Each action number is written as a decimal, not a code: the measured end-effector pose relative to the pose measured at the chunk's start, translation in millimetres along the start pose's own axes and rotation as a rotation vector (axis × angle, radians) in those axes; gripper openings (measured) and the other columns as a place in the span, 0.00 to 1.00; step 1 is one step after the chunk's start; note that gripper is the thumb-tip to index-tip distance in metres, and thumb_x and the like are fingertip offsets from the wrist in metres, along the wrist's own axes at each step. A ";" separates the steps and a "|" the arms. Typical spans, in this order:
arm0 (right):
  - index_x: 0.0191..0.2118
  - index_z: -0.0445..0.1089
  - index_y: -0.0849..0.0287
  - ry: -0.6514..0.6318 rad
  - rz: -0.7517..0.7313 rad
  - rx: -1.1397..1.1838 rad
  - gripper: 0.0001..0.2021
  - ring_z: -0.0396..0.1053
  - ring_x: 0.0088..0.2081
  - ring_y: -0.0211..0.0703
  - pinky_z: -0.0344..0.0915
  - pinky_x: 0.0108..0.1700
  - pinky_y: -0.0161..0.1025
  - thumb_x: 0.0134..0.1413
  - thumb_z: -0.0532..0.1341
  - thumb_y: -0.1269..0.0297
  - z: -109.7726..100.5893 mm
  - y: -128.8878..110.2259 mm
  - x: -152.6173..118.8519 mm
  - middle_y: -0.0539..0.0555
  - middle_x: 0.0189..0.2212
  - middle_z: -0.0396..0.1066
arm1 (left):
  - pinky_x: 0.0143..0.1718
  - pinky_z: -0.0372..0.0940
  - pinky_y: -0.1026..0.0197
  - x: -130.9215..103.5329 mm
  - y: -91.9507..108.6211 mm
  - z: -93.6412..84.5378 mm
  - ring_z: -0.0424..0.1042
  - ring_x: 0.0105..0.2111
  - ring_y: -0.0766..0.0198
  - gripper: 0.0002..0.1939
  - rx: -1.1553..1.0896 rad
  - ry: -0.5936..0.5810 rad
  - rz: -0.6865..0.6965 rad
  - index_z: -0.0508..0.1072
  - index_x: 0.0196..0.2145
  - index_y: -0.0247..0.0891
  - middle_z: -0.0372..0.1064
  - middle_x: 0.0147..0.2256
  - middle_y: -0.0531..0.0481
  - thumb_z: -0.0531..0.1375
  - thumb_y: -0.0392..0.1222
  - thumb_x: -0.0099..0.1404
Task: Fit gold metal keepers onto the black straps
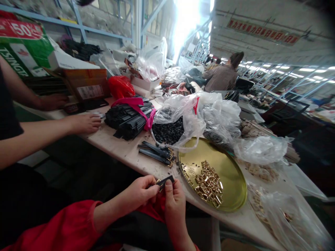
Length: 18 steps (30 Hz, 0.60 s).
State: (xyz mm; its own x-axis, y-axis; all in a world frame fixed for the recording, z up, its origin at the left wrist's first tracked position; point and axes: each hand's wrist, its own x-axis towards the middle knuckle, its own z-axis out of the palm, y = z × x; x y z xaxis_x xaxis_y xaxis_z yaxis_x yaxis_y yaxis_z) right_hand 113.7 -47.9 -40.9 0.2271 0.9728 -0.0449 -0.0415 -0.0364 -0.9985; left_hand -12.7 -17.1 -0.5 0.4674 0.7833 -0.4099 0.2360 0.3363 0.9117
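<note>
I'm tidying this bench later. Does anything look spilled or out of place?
Yes, slightly: a few small black pieces lie loose on the gold tray with the buckles, which looks odd because similar ones sit heaped in the open plastic bag.

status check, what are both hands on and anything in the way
Left hand, right hand: both gripping black strap. Gold buckle showing at left hand. Nothing seen blocking either hand.

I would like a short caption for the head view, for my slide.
Left hand and right hand hold a black strap near a round tray of gold-coloured buckles.
</note>
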 end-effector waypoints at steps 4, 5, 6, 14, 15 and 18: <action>0.28 0.61 0.57 -0.016 0.014 -0.007 0.15 0.60 0.24 0.36 0.58 0.26 0.34 0.55 0.54 0.51 -1.4 -3.4 2.0 0.47 0.22 0.62 | 0.14 0.46 0.70 -3.6 1.4 1.9 0.51 0.14 0.75 0.15 -0.017 0.015 0.033 0.59 0.26 0.37 0.59 0.18 0.59 0.52 0.53 0.54; 0.28 0.61 0.57 -0.046 0.030 0.029 0.14 0.60 0.24 0.36 0.58 0.27 0.34 0.54 0.55 0.51 -1.5 -4.6 2.7 0.47 0.22 0.62 | 0.14 0.46 0.70 -3.8 0.9 2.4 0.51 0.14 0.75 0.15 -0.017 0.027 0.040 0.59 0.25 0.37 0.59 0.17 0.59 0.52 0.53 0.54; 0.29 0.61 0.57 -0.071 0.047 0.064 0.14 0.60 0.24 0.36 0.59 0.27 0.34 0.52 0.57 0.51 -1.7 -5.6 3.2 0.46 0.22 0.63 | 0.14 0.46 0.70 -3.8 0.0 3.0 0.51 0.13 0.75 0.15 -0.015 0.037 0.044 0.58 0.25 0.37 0.58 0.17 0.59 0.52 0.53 0.54; 0.29 0.63 0.58 -0.115 0.109 0.122 0.12 0.61 0.24 0.35 0.59 0.27 0.33 0.50 0.59 0.54 -4.8 -9.8 9.4 0.46 0.23 0.64 | 0.14 0.46 0.70 1.3 -5.0 1.6 0.51 0.13 0.75 0.16 -0.033 0.037 0.054 0.58 0.26 0.38 0.59 0.17 0.59 0.53 0.54 0.54; 0.30 0.63 0.59 -0.139 0.135 0.142 0.12 0.61 0.25 0.35 0.59 0.28 0.33 0.51 0.59 0.54 -4.8 -10.5 10.6 0.47 0.24 0.65 | 0.14 0.46 0.70 2.8 -5.6 0.7 0.51 0.13 0.75 0.16 -0.040 0.034 0.047 0.58 0.26 0.38 0.59 0.17 0.59 0.53 0.54 0.54; 0.30 0.65 0.58 -0.139 0.089 0.084 0.10 0.63 0.28 0.38 0.61 0.31 0.35 0.51 0.58 0.56 -3.7 -12.8 12.7 0.49 0.26 0.66 | 0.15 0.47 0.69 7.8 -8.9 -2.0 0.52 0.14 0.74 0.16 -0.071 0.045 0.037 0.59 0.26 0.38 0.59 0.17 0.59 0.53 0.55 0.54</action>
State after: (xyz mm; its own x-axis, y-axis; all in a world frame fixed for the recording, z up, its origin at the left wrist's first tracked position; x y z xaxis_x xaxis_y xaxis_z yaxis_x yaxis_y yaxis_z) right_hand 120.6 -35.9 -28.8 0.0821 0.9891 -0.1220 -0.1381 -0.1100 -0.9843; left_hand -12.9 -12.9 -11.8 0.4354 0.8181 -0.3758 0.1577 0.3417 0.9265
